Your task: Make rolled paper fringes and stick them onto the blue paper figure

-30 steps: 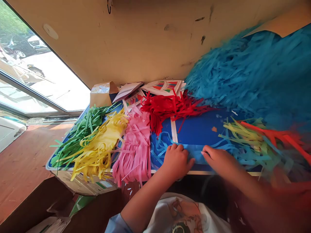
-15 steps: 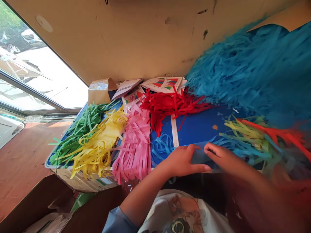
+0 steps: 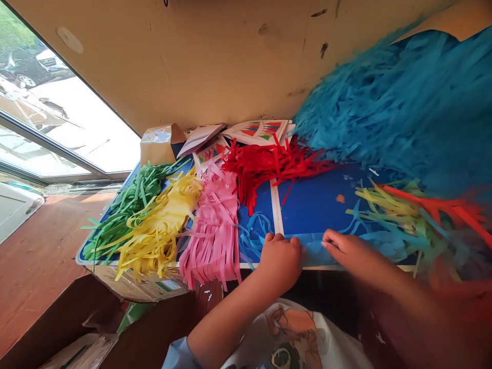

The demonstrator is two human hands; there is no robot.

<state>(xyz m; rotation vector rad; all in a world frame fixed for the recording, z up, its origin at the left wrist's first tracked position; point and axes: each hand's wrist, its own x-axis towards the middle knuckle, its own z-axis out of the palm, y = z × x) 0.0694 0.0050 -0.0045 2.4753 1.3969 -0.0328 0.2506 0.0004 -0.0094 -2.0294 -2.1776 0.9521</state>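
**A:** Here we go, what's happening at the blue board [image 3: 319, 205]?

**B:** The left hand [image 3: 280, 261] is curled up tight right at the near edge of a strip of blue paper [image 3: 313, 252]. Can't tell from here whether it's actually pinching it.

**A:** And the right hand [image 3: 355, 252]?

**B:** Fingers slightly parted, a bit blurred, fingertips [image 3: 326, 242] down on that same paper. The two hands sit near each other, with the paper between them.

**A:** What's around them?

**B:** Going left along the board: pink strips [image 3: 211, 230], yellow strips [image 3: 154, 223], green strips [image 3: 130, 215]. Red strips [image 3: 269, 169] lie on the far side, and a mix of strips [image 3: 395, 225] on the right, under a huge teal heap [image 3: 395, 113]. Cards with coloured triangles [image 3: 257, 132] sit at the far edge.
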